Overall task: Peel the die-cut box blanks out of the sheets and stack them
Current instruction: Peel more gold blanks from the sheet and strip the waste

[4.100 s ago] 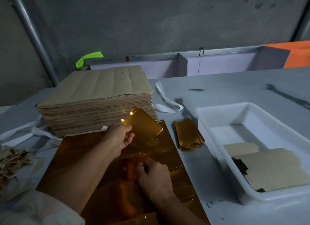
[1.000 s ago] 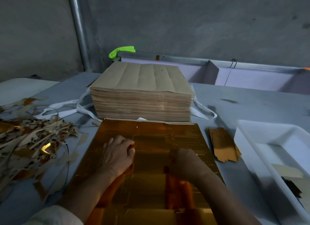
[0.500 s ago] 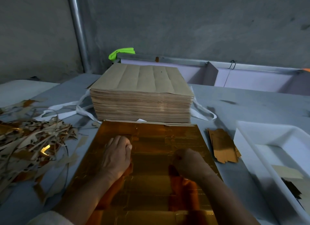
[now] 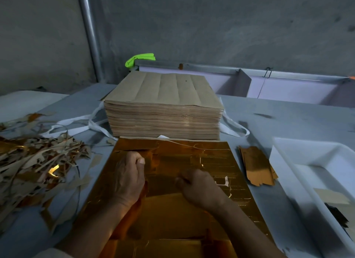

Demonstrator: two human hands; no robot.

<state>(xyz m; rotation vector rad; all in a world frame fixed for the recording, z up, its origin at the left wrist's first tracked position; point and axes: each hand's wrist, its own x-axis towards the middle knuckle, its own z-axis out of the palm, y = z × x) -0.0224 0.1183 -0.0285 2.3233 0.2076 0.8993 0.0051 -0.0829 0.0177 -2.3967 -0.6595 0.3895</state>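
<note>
The left hand (image 4: pixel 127 179), flat a moment ago, is now curled on the sheet (image 4: pixel 169 217), thumb against forefinger. The right hand (image 4: pixel 199 188) is curled beside it; whether either pinches anything cannot be told. Blanks (image 4: pixel 256 166) are stacked just right of the sheet.

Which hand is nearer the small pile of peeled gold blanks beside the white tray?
Right. The right hand rests on the gold sheet, just left of the pile of blanks; the left hand lies farther left on the same sheet.

Grey table (image 4: pixel 292 121) — gold sheet (image 4: pixel 172 211), paper stack (image 4: pixel 163 104), scraps (image 4: pixel 34 161), blanks (image 4: pixel 255 167), white tray (image 4: pixel 284 161)
</note>
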